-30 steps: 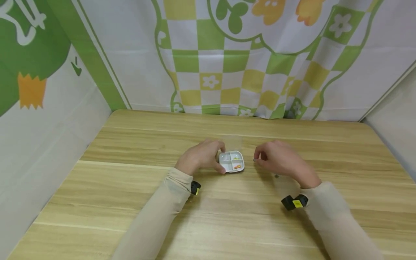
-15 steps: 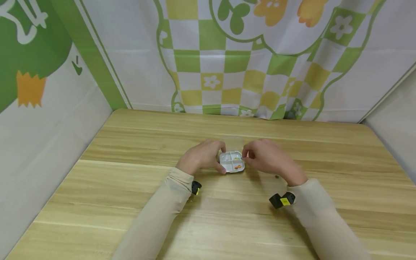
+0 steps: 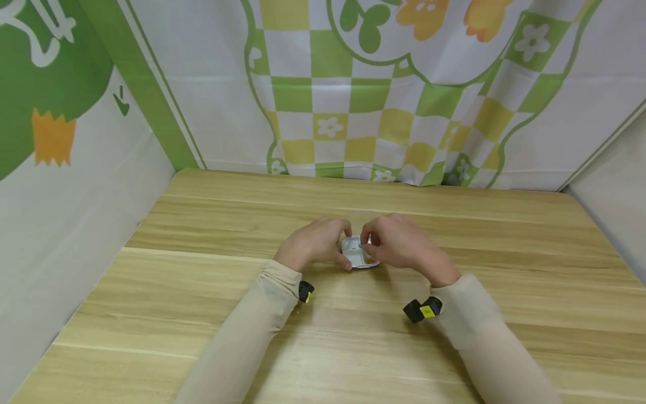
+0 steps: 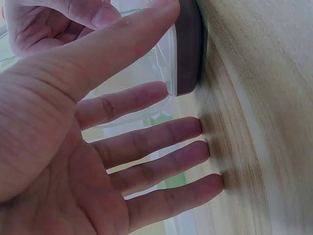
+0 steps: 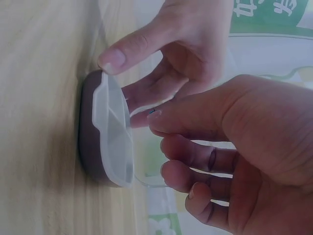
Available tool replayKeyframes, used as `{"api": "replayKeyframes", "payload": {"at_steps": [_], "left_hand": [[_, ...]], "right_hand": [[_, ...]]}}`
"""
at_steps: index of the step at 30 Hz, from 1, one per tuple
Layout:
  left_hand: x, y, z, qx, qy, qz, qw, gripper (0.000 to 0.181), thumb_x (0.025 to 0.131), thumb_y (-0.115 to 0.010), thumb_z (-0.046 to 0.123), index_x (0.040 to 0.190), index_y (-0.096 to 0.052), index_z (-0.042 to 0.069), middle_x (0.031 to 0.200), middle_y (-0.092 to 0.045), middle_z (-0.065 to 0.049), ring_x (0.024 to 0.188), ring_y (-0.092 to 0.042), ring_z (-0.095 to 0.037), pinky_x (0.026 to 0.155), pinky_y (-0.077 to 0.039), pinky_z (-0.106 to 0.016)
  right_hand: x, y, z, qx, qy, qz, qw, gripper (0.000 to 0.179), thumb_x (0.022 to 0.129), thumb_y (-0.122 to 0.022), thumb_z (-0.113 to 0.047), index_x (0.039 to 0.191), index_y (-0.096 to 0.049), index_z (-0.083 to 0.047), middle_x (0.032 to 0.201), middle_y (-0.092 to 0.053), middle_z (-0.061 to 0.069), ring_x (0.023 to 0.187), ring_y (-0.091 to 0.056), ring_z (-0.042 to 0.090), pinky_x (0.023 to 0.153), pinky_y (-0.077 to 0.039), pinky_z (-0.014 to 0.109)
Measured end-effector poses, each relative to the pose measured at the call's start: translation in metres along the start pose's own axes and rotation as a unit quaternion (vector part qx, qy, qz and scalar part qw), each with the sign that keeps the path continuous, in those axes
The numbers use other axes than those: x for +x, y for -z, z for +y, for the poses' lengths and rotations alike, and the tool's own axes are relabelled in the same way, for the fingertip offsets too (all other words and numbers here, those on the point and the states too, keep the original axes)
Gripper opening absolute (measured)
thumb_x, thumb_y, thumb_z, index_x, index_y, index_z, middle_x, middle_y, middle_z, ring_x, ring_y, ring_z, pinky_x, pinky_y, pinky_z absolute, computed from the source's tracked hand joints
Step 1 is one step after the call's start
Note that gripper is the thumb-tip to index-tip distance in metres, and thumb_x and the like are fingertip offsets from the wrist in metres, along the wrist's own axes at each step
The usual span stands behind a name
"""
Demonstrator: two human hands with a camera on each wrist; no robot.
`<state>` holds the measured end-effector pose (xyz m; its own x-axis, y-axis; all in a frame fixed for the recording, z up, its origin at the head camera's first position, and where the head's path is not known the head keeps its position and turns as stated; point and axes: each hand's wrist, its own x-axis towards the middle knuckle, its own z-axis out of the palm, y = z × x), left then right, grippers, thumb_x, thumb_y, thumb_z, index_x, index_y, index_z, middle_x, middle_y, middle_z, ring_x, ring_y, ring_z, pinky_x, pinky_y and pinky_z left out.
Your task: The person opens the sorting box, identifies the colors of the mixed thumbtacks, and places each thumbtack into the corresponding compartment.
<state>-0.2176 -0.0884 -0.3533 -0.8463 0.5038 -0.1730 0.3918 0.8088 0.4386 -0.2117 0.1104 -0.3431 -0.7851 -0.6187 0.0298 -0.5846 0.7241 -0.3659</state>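
Observation:
A small pill box [image 3: 355, 258] with white compartments and a dark base [image 5: 90, 142] stands on the table. My left hand [image 3: 314, 241] holds it from the left, thumb on the near edge and index finger on the far edge. The other left fingers are extended down to the tabletop in the left wrist view. Over the right compartments, my right hand [image 3: 398, 241] pinches a tiny dark bit [image 5: 152, 111] between thumb and index finger; its kind is too small to tell. Orange pieces [image 3: 370, 260] lie in the near right compartment. The far right one is hidden behind my right fingers.
Behind the box its clear lid [image 3: 360, 214] is folded back. The wooden table [image 3: 323, 336] reaches back to a green, white and yellow checked curtain [image 3: 328, 101]. Camera bands sit on both wrists, including the right wrist camera [image 3: 423, 310].
My right hand has moved left from beside the pill box to above its compartments, carrying the tiny bit. A dark speck on the table is now behind my right arm. The left hand stays put.

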Motion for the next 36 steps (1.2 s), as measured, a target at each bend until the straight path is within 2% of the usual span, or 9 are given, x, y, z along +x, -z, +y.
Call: {"api": "replayKeyframes", "payload": {"at_steps": [6, 20, 28, 36], "left_hand": [[0.000, 0.000, 0.000, 0.000, 0.001, -0.001, 1.0000, 0.060, 0.073, -0.093, 0.030, 0.121, -0.066, 0.007, 0.099, -0.064, -0.002, 0.096, -0.057, -0.020, 0.083, -0.049, -0.038], [-0.001, 0.001, 0.001, 0.005, 0.002, 0.002, 1.0000, 0.060, 0.073, -0.093, 0.031, 0.122, -0.066, 0.007, 0.111, -0.066, -0.007, 0.107, -0.055, -0.022, 0.089, -0.049, -0.040], [-0.001, 0.001, 0.001, 0.002, -0.001, 0.003, 1.0000, 0.060, 0.073, -0.094, 0.029, 0.120, -0.066, 0.006, 0.109, -0.065, -0.006, 0.102, -0.056, -0.021, 0.087, -0.049, -0.039], [0.001, 0.000, 0.000, 0.001, -0.007, 0.002, 1.0000, 0.061, 0.073, -0.094, 0.029, 0.122, -0.066, 0.004, 0.106, -0.065, -0.006, 0.094, -0.058, -0.020, 0.083, -0.050, -0.037]], "right_hand": [[0.002, -0.005, -0.001, 0.000, -0.003, -0.010, 0.9999, 0.004, 0.092, -0.073, -0.014, 0.094, -0.075, -0.011, 0.070, -0.059, -0.006, 0.062, -0.052, 0.013, 0.058, -0.043, 0.030], [0.005, -0.012, -0.003, -0.013, 0.012, -0.012, 0.9998, 0.004, 0.092, -0.074, -0.014, 0.091, -0.074, -0.010, 0.070, -0.058, -0.006, 0.063, -0.051, 0.013, 0.058, -0.042, 0.030], [0.006, -0.015, -0.002, -0.021, 0.018, -0.004, 0.9996, 0.004, 0.090, -0.074, -0.012, 0.086, -0.073, -0.012, 0.067, -0.056, -0.007, 0.063, -0.051, 0.012, 0.057, -0.041, 0.030], [0.006, -0.017, 0.000, -0.021, 0.012, -0.009, 0.9997, 0.004, 0.091, -0.073, -0.012, 0.088, -0.074, -0.013, 0.068, -0.057, -0.006, 0.062, -0.052, 0.012, 0.056, -0.042, 0.029]]}}
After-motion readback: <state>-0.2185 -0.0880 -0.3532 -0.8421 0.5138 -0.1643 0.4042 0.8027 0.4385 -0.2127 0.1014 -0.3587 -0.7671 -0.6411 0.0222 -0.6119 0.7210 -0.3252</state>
